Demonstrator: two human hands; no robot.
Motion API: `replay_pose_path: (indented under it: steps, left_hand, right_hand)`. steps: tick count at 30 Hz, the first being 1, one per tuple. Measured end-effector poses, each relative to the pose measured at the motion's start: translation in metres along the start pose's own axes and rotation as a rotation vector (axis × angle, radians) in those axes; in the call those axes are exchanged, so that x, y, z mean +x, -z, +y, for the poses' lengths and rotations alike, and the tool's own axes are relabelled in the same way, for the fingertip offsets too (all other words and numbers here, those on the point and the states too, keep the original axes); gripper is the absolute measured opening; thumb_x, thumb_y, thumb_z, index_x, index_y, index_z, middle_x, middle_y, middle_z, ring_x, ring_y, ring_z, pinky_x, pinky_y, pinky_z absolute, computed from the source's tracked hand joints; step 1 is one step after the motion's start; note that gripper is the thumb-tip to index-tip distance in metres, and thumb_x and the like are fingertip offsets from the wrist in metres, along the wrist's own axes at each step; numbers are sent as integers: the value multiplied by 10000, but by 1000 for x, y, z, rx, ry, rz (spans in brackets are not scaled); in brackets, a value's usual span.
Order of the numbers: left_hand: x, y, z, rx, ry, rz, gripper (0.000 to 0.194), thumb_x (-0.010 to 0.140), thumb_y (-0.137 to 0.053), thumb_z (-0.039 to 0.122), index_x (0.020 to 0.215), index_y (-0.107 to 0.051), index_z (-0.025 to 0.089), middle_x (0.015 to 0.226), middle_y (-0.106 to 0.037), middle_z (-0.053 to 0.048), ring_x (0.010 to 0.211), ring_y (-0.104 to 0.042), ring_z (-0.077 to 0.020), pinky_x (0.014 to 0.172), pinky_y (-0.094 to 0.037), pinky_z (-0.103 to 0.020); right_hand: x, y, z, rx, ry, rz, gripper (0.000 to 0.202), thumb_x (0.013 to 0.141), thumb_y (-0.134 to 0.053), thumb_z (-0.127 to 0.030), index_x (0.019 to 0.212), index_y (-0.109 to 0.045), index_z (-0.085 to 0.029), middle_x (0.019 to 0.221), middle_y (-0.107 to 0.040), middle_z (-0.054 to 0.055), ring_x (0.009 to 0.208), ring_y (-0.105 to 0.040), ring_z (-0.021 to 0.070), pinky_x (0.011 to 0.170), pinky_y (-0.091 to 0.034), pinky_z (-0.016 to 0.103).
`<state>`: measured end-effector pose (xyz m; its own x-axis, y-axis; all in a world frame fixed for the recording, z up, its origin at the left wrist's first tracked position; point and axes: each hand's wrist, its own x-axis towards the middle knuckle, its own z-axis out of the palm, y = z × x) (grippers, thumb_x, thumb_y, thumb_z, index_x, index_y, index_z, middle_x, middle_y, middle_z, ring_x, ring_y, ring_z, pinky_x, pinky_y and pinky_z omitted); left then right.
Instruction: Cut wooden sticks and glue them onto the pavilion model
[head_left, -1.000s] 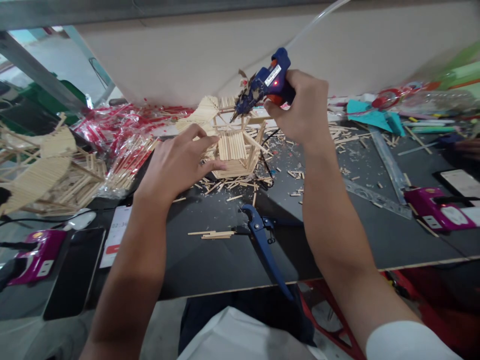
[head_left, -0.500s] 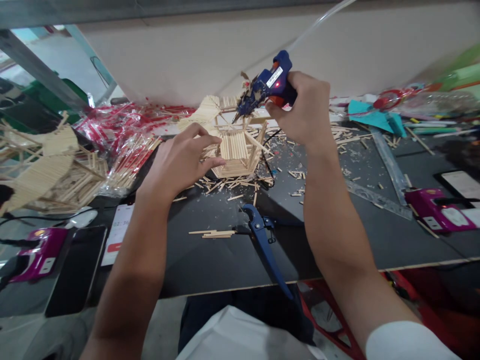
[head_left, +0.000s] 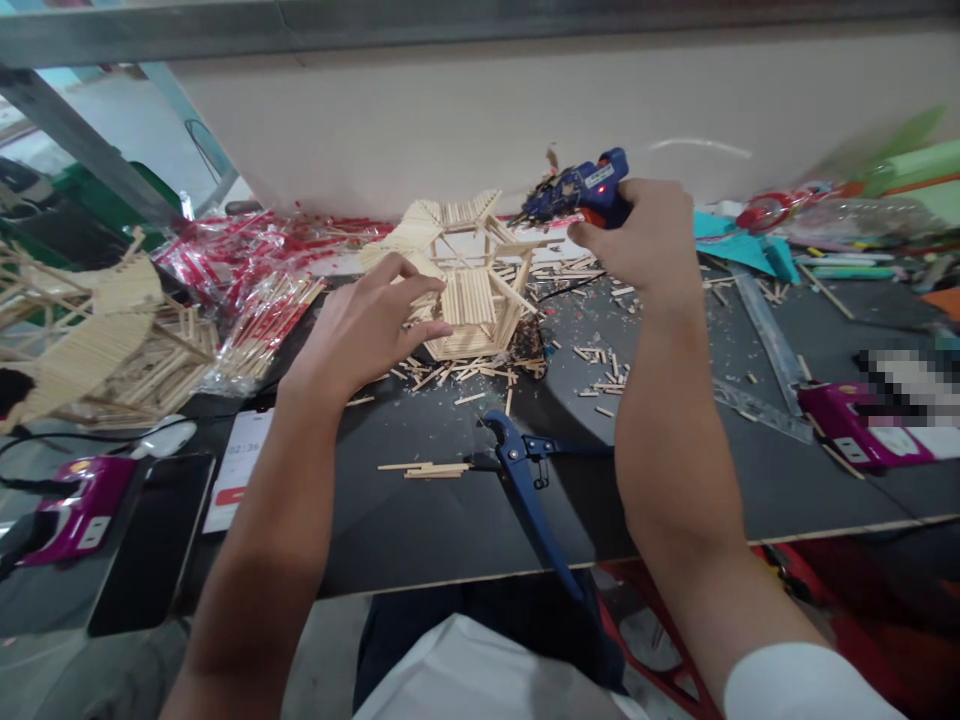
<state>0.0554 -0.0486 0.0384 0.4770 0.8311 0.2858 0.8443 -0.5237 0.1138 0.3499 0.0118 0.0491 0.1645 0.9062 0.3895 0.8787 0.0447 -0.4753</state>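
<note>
In my right hand (head_left: 652,235) is a blue hot glue gun (head_left: 577,190) with a small red light, its nozzle pointing left and clear of the stick work. My left hand (head_left: 375,320) grips the left side of a small wooden stick model (head_left: 469,297), thumb and fingers curled at a panel of parallel sticks; the outer fingertips are partly hidden. Short cut sticks (head_left: 480,372) lie around the model's base. Nearer the table edge rests a blue-handled cutter (head_left: 525,480), with a few sticks (head_left: 427,469) beside its jaw.
Another stick model (head_left: 112,330) stands at left, beside plastic-wrapped red and wooden sticks (head_left: 262,320). Two phones, including a dark one (head_left: 154,540), lie near a purple power socket (head_left: 82,505). Rulers (head_left: 765,335) and a second purple socket (head_left: 862,420) are at right.
My right hand has moved the glue gun to the right, away from above the model. My left hand stays at the model almost unmoved.
</note>
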Motion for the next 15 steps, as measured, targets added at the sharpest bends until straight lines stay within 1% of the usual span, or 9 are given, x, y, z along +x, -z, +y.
replay_pose_path:
  steps: [3, 5, 9, 12, 15]
  left_hand:
    - [0, 0, 2, 22, 2, 7, 460, 931, -605, 555, 1285, -668, 268, 1238, -624, -102, 937, -646, -247, 797, -504, -357]
    - [0, 1, 3, 35, -3, 7, 448, 936, -602, 543, 1275, -673, 259, 1220, -630, -98, 901, -644, -234, 789, -503, -352]
    - [0, 1, 3, 33, -16, 11, 418, 935, -602, 534, 1247, -681, 267, 1208, -636, -96, 855, -635, -207, 771, -498, -329]
    - [-1, 2, 3, 34, -13, 5, 406, 930, -622, 514, 1245, -686, 268, 1214, -632, -97, 847, -635, -208, 761, -497, -334]
    - [-2, 2, 5, 47, -14, 13, 377, 931, -638, 482, 1236, -692, 268, 1215, -636, -97, 841, -634, -204, 750, -493, -333]
  right_hand:
    - [-2, 9, 11, -4, -104, -96, 347, 714, -718, -353, 599, -396, -297, 582, -405, -16, 670, -446, 191, 688, -367, 372]
    - [-4, 14, 19, -52, -176, -169, 334, 713, -718, -348, 581, -416, -294, 554, -389, -17, 646, -430, 185, 671, -349, 375]
    - [-5, 19, 32, -147, -308, -297, 281, 739, -687, -347, 558, -483, -280, 516, -447, 23, 613, -443, 191, 651, -353, 388]
    - [-4, 19, 44, -187, -398, -344, 267, 750, -680, -323, 547, -516, -261, 522, -510, 52, 601, -491, 201, 650, -388, 394]
    - [-2, 12, 64, -193, -412, -433, 284, 753, -683, -332, 523, -539, -247, 563, -592, 93, 577, -532, 206, 650, -417, 412]
